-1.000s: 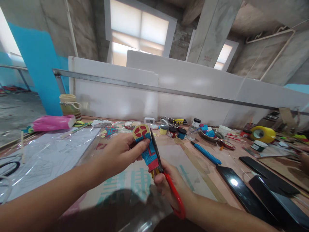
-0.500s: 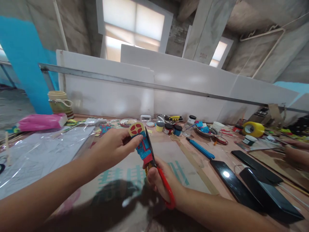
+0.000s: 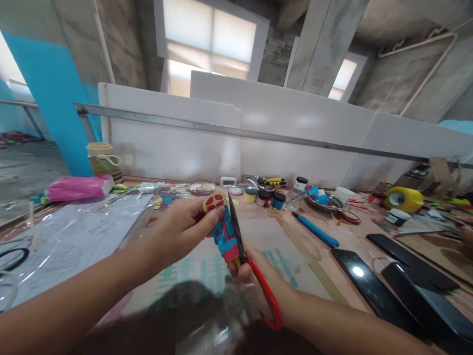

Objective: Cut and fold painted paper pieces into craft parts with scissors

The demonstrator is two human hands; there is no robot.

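Between thumb and fingers, my left hand (image 3: 188,224) pinches the upper end of a small painted piece (image 3: 224,234), yellow with red patches at the top, blue in the middle and red lower down. My right hand (image 3: 258,276) is closed round the red-handled scissors (image 3: 271,301). Their dark blades point up and away, along the right edge of the piece, and look nearly closed. The lower end of the piece is beside my right thumb, where a yellow part shows; the right fingers are partly hidden.
Sketched papers (image 3: 99,231) under clear plastic lie left, near a pink packet (image 3: 79,188). Paint jars (image 3: 278,200) and a metal dish (image 3: 325,201) stand at the back. A blue cutter (image 3: 316,230) and black phone (image 3: 373,286) lie right. Another person's hand (image 3: 467,234) shows at far right.
The view has shifted slightly left, so most things appear further right. The scissors' blades now stand a little above the top of the painted piece. Both hands keep their holds.
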